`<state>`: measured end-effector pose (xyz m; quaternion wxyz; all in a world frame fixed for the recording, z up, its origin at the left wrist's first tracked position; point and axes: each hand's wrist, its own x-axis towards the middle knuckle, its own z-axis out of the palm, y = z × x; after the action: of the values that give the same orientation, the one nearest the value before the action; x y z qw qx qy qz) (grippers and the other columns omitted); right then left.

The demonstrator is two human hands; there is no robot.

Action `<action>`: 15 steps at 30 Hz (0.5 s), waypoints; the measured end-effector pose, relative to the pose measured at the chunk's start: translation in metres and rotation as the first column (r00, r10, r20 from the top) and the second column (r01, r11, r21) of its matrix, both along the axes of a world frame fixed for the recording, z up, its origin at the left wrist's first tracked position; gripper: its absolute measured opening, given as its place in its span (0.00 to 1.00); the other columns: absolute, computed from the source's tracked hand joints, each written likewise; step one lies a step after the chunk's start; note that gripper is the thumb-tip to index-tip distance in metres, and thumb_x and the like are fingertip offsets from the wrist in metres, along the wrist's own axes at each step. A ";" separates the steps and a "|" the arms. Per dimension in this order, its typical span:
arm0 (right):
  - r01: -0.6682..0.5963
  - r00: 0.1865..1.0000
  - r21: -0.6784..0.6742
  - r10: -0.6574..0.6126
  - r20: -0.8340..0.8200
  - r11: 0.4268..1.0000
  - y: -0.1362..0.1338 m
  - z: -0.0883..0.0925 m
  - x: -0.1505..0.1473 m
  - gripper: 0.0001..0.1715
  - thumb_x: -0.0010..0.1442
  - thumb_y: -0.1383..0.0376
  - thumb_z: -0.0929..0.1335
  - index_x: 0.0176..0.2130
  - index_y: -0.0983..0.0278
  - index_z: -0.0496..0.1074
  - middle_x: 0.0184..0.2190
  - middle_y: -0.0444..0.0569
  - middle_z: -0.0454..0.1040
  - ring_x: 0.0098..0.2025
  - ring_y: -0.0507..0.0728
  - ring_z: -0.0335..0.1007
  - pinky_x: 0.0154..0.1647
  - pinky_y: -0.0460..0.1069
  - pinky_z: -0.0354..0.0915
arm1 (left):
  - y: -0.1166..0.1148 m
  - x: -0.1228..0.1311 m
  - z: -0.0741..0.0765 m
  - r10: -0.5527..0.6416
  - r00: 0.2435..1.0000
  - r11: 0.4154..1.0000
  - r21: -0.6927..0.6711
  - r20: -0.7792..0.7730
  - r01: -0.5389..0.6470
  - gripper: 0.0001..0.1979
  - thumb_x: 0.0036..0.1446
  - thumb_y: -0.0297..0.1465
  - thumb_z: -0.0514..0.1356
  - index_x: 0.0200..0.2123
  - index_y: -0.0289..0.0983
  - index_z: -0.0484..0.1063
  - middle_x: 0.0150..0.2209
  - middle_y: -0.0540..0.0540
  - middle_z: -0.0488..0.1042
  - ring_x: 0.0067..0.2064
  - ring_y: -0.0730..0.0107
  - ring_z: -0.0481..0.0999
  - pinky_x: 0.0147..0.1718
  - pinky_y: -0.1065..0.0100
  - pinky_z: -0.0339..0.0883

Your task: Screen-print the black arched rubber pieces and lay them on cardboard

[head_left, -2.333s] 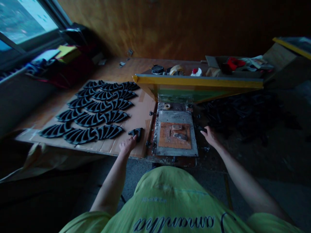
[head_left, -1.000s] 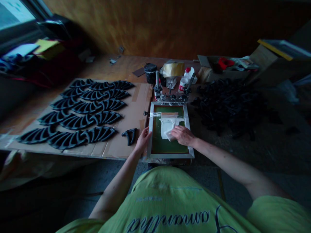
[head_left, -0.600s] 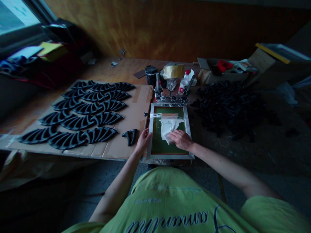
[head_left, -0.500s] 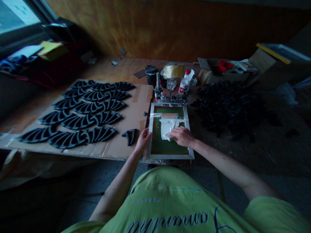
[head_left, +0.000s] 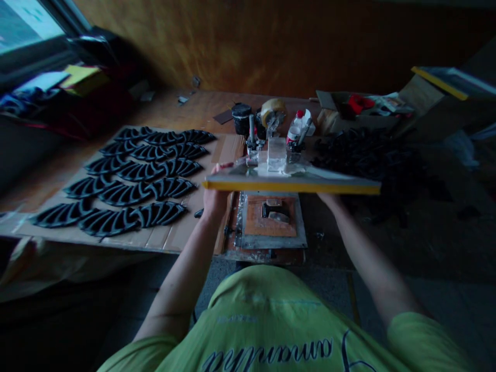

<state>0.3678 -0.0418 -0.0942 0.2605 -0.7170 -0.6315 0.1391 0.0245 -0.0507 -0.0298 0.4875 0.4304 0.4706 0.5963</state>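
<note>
A screen printing frame (head_left: 341, 187) is raised at its near side, its yellow-taped edge facing me. My left hand (head_left: 217, 194) grips the frame's left end, with fingertips showing above the edge. My right hand (head_left: 328, 198) is at the underside towards the right; its fingers are hidden by the frame. A squeegee block (head_left: 277, 154) smeared with white ink rests on the screen. Below, a small black curved plastic part (head_left: 276, 209) sits in a fixture on a brown board (head_left: 253, 227) over a metal base plate (head_left: 302, 232).
Rows of black curved parts (head_left: 120, 194) lie on cardboard (head_left: 158, 237) at left. A dark heap of similar parts (head_left: 372, 160) lies at right. Behind stand a black tub (head_left: 241, 119), a tape roll (head_left: 273, 111), a red-capped bottle (head_left: 296, 126) and an open box (head_left: 337, 121).
The frame has swung up off the base, uncovering the black part. My right hand has let go of the squeegee and moved to the frame's right underside; my left hand has risen with the frame.
</note>
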 end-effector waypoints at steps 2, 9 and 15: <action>-0.122 0.992 -0.049 0.123 0.030 0.991 -0.021 -0.029 -0.018 0.18 0.63 0.52 0.69 0.39 0.65 0.75 0.35 0.49 0.77 0.37 0.55 0.71 0.41 0.49 0.66 | 0.016 0.008 0.018 -0.042 0.998 0.998 0.049 0.035 0.041 0.27 0.63 0.53 0.53 0.51 0.39 0.71 0.40 0.43 0.79 0.41 0.65 0.80 0.36 0.66 0.75; -0.243 0.923 -0.281 0.310 0.228 0.928 -0.057 -0.053 -0.088 0.10 0.68 0.60 0.66 0.39 0.65 0.71 0.37 0.54 0.76 0.41 0.58 0.72 0.40 0.49 0.63 | -0.023 0.027 -0.013 -0.132 0.989 0.968 -0.205 0.072 0.144 0.32 0.59 0.58 0.54 0.53 0.38 0.69 0.43 0.39 0.80 0.42 0.60 0.81 0.35 0.65 0.75; -0.399 0.912 -0.144 0.408 0.040 0.906 -0.082 -0.031 -0.130 0.08 0.69 0.61 0.65 0.43 0.62 0.70 0.41 0.53 0.76 0.46 0.59 0.72 0.44 0.50 0.64 | -0.099 0.060 -0.080 -0.353 0.872 0.637 -0.595 0.340 0.490 0.29 0.53 0.56 0.62 0.43 0.36 0.73 0.47 0.33 0.79 0.46 0.53 0.81 0.37 0.60 0.76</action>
<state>0.2374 -0.1238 -0.1256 0.1559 -0.5910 -0.7641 0.2064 0.0841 -0.1494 -0.1097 0.7768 0.2663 0.4879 0.2962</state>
